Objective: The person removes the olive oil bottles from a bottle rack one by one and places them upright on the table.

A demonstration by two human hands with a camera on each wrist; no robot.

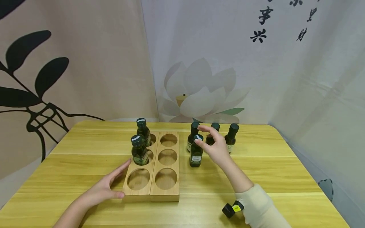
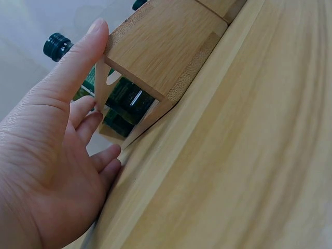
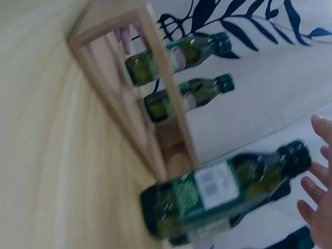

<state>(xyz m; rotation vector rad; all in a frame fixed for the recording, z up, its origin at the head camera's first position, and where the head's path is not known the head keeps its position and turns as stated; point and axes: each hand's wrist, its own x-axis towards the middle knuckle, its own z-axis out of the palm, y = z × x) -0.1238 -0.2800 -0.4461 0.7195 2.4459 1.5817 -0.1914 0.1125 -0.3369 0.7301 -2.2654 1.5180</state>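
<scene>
A light wooden bottle rack (image 1: 164, 191) with two rows of round holes stands on the table. Two dark green bottles (image 1: 139, 153) (image 3: 199, 93) with dark caps sit upright in the back and middle holes of its left row. My left hand (image 1: 101, 191) (image 2: 57, 140) touches the rack's left side, thumb at the front corner, fingers spread along the side. On the right, a green bottle with a white label (image 1: 196, 158) (image 3: 218, 187) stands upright on the table. My right hand (image 1: 215, 147) reaches around its cap, thumb and fingers spread apart; contact cannot be told.
Behind the labelled bottle stand more dark bottles: one at the back left (image 1: 189, 139), one partly behind my right hand (image 1: 210, 139), one to its right (image 1: 230, 139). A printed curtain (image 1: 199, 47) hangs behind the wooden table (image 1: 271, 158).
</scene>
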